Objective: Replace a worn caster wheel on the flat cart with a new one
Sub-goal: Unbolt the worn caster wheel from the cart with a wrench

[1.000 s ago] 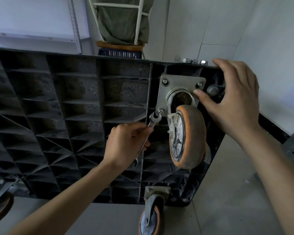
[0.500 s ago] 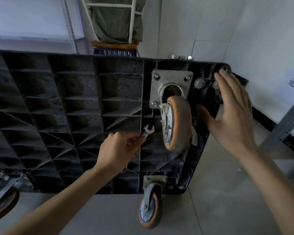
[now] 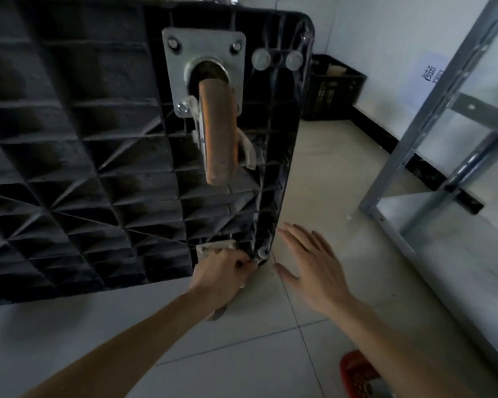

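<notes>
Pale square floor tiles (image 3: pixel 236 334) with thin grout lines, white walls with a black skirting strip, and a grey perforated-steel rack (image 3: pixel 431 133) standing on the right. A black plastic crate (image 3: pixel 332 87) sits in the far corner, and something red and mesh-like (image 3: pixel 357 372) pokes in at the bottom edge (too blurry to say what it is).

The cart (image 3: pixel 78 168) is tipped up on its edge on the floor, underside facing the camera: black moulded plastic, all ribs and triangular pockets, dusty, with rounded corners. One caster (image 3: pixel 217 133) shows in full near the upper right corner, an orange, grubby wheel in a silvery fork, hanging off a square steel plate (image 3: pixel 203 56). I count three bolt heads showing on that plate, plus two round grey caps just to its right. A second plate (image 3: pixel 213 248) peeks out at the bottom corner, mostly hidden.

Left hand (image 3: pixel 222 277) is curled right at that bottom corner, fingers closed on a wrench (image 3: pixel 219 313) whose metal end sticks out below the palm. Right hand (image 3: pixel 314 265) hovers just beside the cart edge, fingers straight and spread, holding nothing.
</notes>
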Action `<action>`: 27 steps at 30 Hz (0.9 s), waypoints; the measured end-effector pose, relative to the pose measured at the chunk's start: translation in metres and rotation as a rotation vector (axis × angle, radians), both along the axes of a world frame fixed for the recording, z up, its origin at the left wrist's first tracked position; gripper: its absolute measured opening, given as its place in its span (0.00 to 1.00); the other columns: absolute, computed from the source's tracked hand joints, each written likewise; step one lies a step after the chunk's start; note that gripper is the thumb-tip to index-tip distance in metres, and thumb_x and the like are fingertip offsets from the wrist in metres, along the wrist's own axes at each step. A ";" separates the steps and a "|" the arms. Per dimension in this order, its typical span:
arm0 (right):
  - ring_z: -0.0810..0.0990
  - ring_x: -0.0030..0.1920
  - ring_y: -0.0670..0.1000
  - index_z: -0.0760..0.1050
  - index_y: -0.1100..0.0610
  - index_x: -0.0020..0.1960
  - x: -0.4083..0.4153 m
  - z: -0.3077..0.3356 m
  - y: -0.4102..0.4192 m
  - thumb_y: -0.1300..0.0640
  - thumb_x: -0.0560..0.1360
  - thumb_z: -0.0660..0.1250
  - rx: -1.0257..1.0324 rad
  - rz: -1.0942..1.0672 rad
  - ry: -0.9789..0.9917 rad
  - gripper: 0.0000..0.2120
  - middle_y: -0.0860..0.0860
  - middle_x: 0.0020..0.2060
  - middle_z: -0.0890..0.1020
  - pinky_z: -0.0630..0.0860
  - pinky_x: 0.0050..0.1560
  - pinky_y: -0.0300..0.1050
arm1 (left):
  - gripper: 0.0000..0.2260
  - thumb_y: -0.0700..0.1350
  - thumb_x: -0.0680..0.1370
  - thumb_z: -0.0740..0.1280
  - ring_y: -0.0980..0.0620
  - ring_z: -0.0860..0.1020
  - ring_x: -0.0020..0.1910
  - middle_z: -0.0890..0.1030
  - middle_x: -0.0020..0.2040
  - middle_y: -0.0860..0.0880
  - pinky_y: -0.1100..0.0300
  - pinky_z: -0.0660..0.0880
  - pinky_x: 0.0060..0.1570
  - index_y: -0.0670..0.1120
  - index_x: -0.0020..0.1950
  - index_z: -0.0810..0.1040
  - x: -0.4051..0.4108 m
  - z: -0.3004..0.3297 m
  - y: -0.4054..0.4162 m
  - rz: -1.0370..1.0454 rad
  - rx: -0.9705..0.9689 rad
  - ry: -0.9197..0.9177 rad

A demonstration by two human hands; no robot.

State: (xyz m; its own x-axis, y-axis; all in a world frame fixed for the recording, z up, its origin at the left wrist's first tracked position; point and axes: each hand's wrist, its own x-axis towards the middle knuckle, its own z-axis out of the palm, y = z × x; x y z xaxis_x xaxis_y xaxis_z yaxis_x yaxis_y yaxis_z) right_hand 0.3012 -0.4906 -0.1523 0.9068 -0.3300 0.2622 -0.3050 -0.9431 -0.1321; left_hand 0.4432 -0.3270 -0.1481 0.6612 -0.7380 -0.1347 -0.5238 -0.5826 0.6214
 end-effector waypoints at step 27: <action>0.61 0.78 0.49 0.58 0.51 0.81 -0.052 -0.147 -0.010 0.39 0.81 0.60 0.355 -0.140 0.386 0.32 0.46 0.78 0.64 0.56 0.79 0.47 | 0.05 0.49 0.80 0.67 0.46 0.80 0.47 0.78 0.52 0.48 0.52 0.79 0.45 0.51 0.46 0.74 -0.044 -0.143 -0.056 -0.127 0.313 -0.014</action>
State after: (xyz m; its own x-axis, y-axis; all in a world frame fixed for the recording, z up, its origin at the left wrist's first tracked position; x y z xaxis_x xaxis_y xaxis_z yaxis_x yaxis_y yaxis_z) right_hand 0.2496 -0.5010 -0.2993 0.8560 -0.4625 -0.2310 -0.5142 -0.8077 -0.2885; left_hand 0.3991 -0.3825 -0.2907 0.5700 -0.7387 -0.3597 -0.6115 -0.6738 0.4148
